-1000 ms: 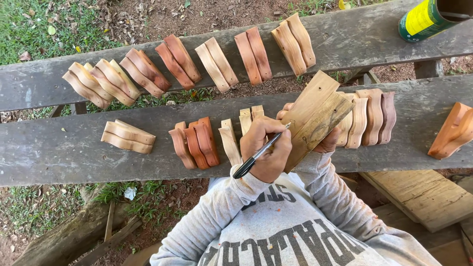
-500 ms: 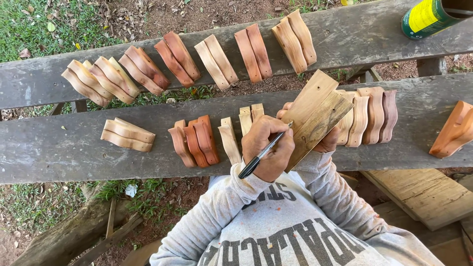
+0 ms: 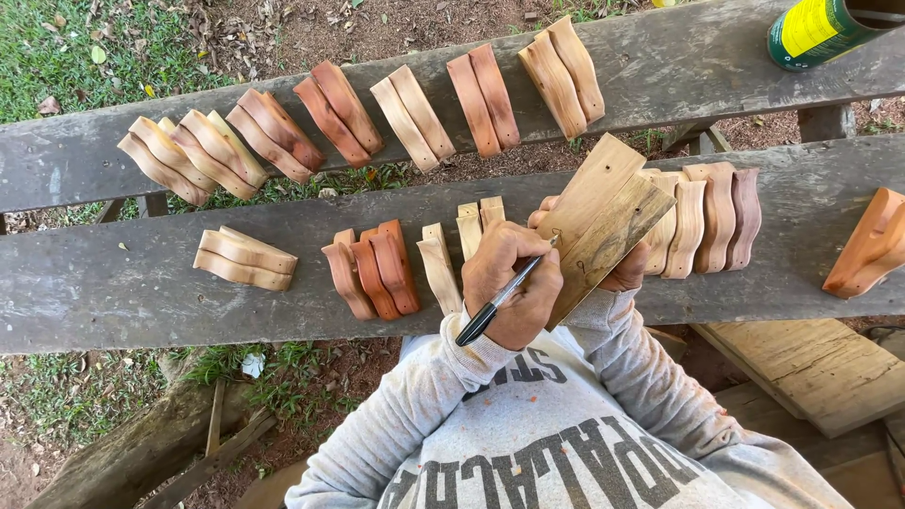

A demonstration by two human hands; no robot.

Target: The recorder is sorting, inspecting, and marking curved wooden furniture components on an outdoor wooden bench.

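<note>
Far left of the table [image 3: 113, 292], on the near plank: one pale pair of curved wooden pieces [image 3: 245, 258] lies flat, apart from the rest. On the far plank a row of paired curved pieces [image 3: 283, 132] runs left to right, tan to reddish, leaning against each other. Near plank, centre-left: a reddish cluster [image 3: 372, 273] stands just beside a few pale pieces [image 3: 441, 269]. Centre: the left hand [image 3: 509, 283] has its fingers closed around a black pen [image 3: 495, 302], tip set against the lower left edge of a flat wooden board [image 3: 603, 221]. The board is tilted up off the plank, held from beneath by the right hand [image 3: 630, 275]; its fingers look wrapped on the board's underside, mostly hidden. A faint small mark shows on the board face; no full outline is visible, so marking appears barely begun. Right of the board: more curved pieces [image 3: 712, 221] stand upright, touching. Far right: a single orange-brown piece [image 3: 872, 245]; above it, a green-and-yellow can [image 3: 820, 33] lies on its side at the far plank's end.
</note>
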